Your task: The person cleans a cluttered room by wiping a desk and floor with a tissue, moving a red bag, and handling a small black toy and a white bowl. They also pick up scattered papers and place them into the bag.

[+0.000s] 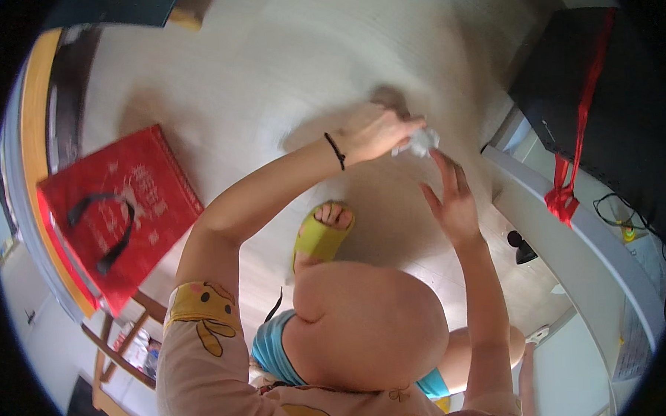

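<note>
My left hand (382, 132), with a dark cord on the wrist, pinches a crumpled white, partly see-through thing (424, 141), perhaps plastic or tissue; its exact kind cannot be told. Just below and to the right is my right hand (452, 197), fingers spread, its fingertips close to the white thing; whether they touch it is unclear. Beyond my left hand a blurred brownish shape (389, 98) shows against the floor. Under my arms are my bent bare knee and a foot in a yellow-green slipper (324, 233).
A red bag (158, 165) with dark handles is at the left, by a wooden chair (119, 359). At the right, a red ribbon (561, 201) is tied at the edge of a white desk (596, 241) beside a large black panel (596, 101). A small black object (521, 248) lies below.
</note>
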Motion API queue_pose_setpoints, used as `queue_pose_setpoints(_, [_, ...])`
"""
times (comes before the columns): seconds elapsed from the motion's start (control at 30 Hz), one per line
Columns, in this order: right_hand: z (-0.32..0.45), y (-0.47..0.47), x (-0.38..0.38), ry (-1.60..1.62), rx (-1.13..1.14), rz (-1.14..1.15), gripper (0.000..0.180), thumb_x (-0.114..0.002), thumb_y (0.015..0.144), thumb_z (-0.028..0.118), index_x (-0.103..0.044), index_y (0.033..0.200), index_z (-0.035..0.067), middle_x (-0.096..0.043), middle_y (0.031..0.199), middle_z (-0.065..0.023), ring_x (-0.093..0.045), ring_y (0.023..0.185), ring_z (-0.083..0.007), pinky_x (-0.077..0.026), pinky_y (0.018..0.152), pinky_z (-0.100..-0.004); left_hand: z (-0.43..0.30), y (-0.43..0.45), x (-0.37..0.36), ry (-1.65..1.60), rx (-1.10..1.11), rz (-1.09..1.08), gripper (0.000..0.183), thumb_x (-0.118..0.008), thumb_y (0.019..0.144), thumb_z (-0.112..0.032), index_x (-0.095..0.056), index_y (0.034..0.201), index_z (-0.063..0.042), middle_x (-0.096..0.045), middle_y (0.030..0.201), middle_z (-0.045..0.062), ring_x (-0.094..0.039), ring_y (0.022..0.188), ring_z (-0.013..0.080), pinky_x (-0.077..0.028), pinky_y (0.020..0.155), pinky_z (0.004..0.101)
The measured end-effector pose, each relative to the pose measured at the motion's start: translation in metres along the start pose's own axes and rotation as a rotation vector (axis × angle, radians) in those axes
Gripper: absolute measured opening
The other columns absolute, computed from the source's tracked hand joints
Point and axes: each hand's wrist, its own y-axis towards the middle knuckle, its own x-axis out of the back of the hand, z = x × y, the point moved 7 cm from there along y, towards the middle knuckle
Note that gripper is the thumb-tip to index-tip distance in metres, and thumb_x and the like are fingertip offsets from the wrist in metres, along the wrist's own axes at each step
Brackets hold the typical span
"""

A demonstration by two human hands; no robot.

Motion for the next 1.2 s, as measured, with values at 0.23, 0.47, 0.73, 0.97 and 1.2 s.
queue_pose_setpoints(0.23, [0.04,-0.172,0.18,-0.753,0.043,-0.231,0.027,-0.066,0.085,0.005,-0.064,0.112,0.003,-0.06,0.12,-0.0151,-0.058,0.113,-0.0346,-0.05,0.094,-0.0487,0.125,0.121,0.108,0.104,0.046,-0.717,0.036,-0.064,0.079,-0.012,-0.061,0.116,-0.01,-0.064,0.103,0.014,-0.064,0.086,0.0333,-0.053,0.08,0.0396])
queue_pose_setpoints(0.47, [0.012,-0.267,0.335,-1.2,-0.615,-0.483,0.028,-0.065,0.085,0.004,-0.064,0.113,0.003,-0.059,0.121,-0.0151,-0.058,0.114,-0.0342,-0.05,0.095,-0.0482,0.189,0.256,0.121,0.581,0.284,-0.714,0.033,-0.06,0.082,-0.015,-0.061,0.113,-0.003,-0.064,0.1,0.02,-0.065,0.086,0.0355,-0.054,0.078,0.0418])
queue_pose_setpoints(0.73, [-0.031,-0.24,0.301,-1.035,-0.718,-0.314,0.029,-0.063,0.085,0.003,-0.063,0.114,0.003,-0.059,0.122,-0.015,-0.057,0.115,-0.0338,-0.049,0.095,-0.0475,0.258,0.367,0.055,0.258,0.546,-0.685,0.03,-0.056,0.089,-0.024,-0.066,0.105,0.0,-0.062,0.109,0.024,-0.064,0.096,0.0348,-0.054,0.082,0.0419])
queue_pose_setpoints(0.97, [-0.053,-0.209,0.264,-0.923,-0.733,-0.233,0.03,-0.062,0.085,0.002,-0.063,0.115,0.004,-0.058,0.122,-0.0149,-0.057,0.115,-0.0334,-0.049,0.096,-0.0469,0.128,0.481,-0.028,0.176,0.175,-0.473,0.03,-0.054,0.092,-0.024,-0.061,0.119,-0.013,-0.057,0.125,0.013,-0.054,0.115,0.0282,-0.047,0.096,0.0408])
queue_pose_setpoints(1.2, [-0.064,-0.198,0.252,-0.87,-0.742,-0.179,0.031,-0.061,0.085,0.001,-0.063,0.116,0.004,-0.058,0.123,-0.0149,-0.056,0.116,-0.033,-0.048,0.096,-0.0463,0.056,0.529,-0.099,0.212,-0.098,-0.519,0.036,-0.05,0.096,-0.024,-0.056,0.131,-0.02,-0.052,0.138,0.005,-0.042,0.133,0.0227,-0.039,0.108,0.0379])
